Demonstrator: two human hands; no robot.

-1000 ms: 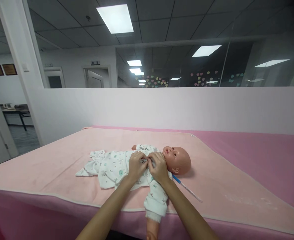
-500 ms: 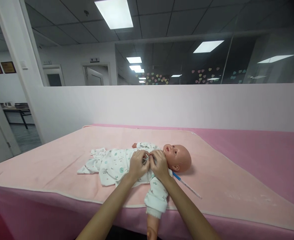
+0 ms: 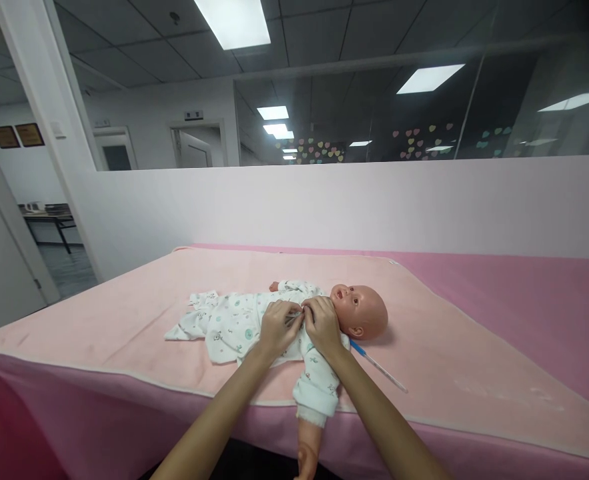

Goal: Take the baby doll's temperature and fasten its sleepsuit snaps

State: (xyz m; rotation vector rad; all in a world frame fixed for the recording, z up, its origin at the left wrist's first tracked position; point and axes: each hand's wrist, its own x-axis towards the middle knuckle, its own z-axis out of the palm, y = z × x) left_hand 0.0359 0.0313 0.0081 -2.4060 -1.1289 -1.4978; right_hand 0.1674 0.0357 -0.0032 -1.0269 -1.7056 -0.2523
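On the padded surface a baby doll (image 3: 361, 312) lies on its back, its head to the right. It wears a white printed baby gown (image 3: 234, 327). Both my hands meet over the doll's upper chest, just below its chin. My left hand (image 3: 280, 328) pinches at the gown's front, fingertips together. Right beside it, my right hand (image 3: 323, 325) is closed in a pinch at the same spot. What lies between the fingertips is small and mostly hidden; it seems to be the gown's edge or tie. One doll arm (image 3: 310, 443) hangs over the front edge toward me.
Behind the doll's shoulder lies a thin stick with a blue end (image 3: 378, 365). A peach mat (image 3: 454, 373) covers the pink bed surface (image 3: 534, 307). A white wall (image 3: 374, 207) with a window stands behind. At the left are a door (image 3: 4, 253) and a desk (image 3: 54, 220).
The view has shifted slightly, so the scene sits a little to the right and higher. Both hands stay pinched together at the doll's chest, with only small finger movement.
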